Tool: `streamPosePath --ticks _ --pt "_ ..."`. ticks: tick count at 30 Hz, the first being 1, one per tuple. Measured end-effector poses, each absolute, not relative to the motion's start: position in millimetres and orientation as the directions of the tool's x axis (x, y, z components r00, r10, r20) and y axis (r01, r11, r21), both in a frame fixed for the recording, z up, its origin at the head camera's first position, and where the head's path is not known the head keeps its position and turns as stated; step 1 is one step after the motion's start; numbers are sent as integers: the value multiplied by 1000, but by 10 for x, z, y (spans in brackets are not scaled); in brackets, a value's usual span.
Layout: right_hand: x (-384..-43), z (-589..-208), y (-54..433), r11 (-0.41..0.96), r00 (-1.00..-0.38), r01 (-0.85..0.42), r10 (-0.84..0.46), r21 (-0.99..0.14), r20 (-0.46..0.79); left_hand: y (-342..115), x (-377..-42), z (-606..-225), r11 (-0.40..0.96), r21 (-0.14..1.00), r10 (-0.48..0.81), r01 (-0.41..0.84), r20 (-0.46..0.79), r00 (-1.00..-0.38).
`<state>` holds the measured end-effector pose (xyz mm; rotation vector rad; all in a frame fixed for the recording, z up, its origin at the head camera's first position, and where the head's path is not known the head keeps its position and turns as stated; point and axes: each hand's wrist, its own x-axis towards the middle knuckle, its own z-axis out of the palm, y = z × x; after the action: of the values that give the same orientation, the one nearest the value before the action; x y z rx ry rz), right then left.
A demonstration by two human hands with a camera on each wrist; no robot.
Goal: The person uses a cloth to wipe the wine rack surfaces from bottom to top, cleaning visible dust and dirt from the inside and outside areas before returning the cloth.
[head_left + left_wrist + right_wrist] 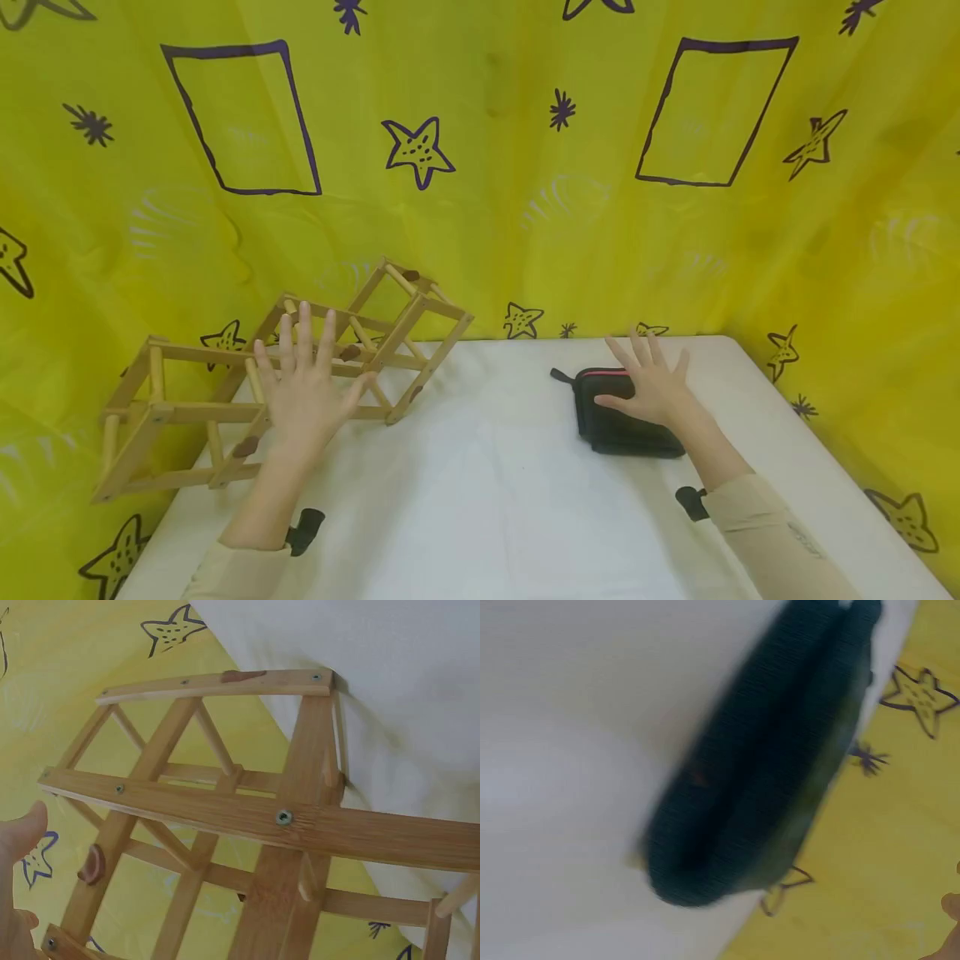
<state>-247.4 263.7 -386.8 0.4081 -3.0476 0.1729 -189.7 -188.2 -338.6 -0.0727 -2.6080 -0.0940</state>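
A folding wooden rack of slats and round dowels (202, 412), like a wine rack, stands at the left of the white table. My left hand (307, 408) is raised in front of it, fingers spread, holding nothing. The left wrist view shows the rack's screwed slats (202, 807) close up, with my thumb (22, 834) at the left edge. On the right lies a black zippered case (626, 433) with a pull loop. Above it my right hand (654, 387) spreads its fingers, partly covering it. The case (757, 765) looks blurred in the right wrist view.
The white table (480, 500) runs between the rack and the case. A yellow curtain (480, 250) with drawn stars and rectangles surrounds it at the back and sides. Dark wrist devices (306, 532) show at both sleeves.
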Motion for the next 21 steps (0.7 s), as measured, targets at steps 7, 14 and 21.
streamPosePath --ticks 7,14,21 --pt "-2531 -4305 2711 959 -965 -260 -257 -109 42 -1990 -1910 -3391 997 57 12 46 484 -875" --pt "-2537 -4498 2759 956 -961 -275 -277 -108 -11 -2085 -1972 -3480 992 80 28 93 590 -807" --pt "-2558 -4622 2785 950 -951 -301 -305 -80 -47 -2129 -2031 -3568 987 85 47 140 672 -739"
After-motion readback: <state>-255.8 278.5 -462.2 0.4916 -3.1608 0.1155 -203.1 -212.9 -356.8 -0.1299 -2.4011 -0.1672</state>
